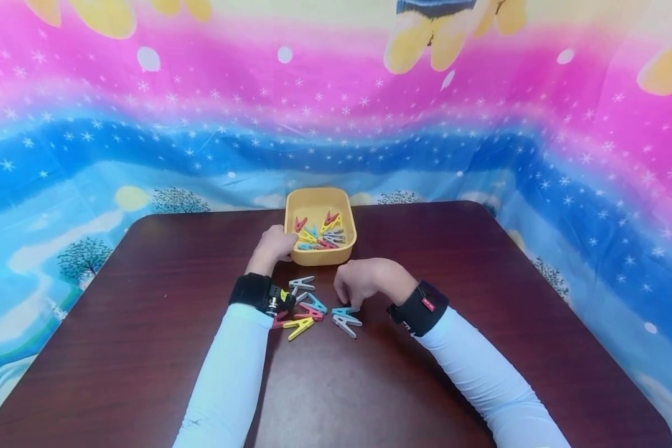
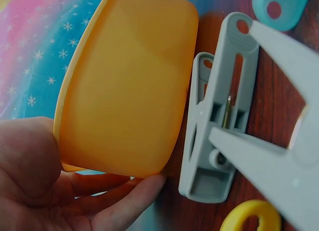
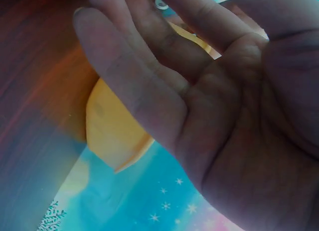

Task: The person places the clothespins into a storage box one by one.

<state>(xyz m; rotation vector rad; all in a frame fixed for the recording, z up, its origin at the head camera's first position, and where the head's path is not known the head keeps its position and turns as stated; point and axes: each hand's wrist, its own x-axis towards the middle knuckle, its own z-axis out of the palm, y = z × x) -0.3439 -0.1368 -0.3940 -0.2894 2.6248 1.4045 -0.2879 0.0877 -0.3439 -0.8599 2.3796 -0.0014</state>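
My left hand (image 1: 274,244) grips the near left corner of a yellow plastic basket (image 1: 323,257); in the left wrist view the thumb side lies at the rim and the fingers (image 2: 132,201) reach under it. Colored clothespins (image 1: 309,237) lie inside. My right hand (image 1: 369,278) reaches down in front of the basket, fingertips pinching at a blue clothespin (image 1: 343,312). Touching distance from that one lies a grey clothespin (image 1: 347,325). In the right wrist view the curled fingers (image 3: 134,81) hide most of what they hold.
Several loose clothespins lie between the forearms, among them a yellow one (image 1: 300,328), a red one (image 1: 309,313) and a grey one (image 1: 302,283). The dark wooden table (image 1: 173,298) meets a printed cloth backdrop (image 1: 313,137) at its back and sides.
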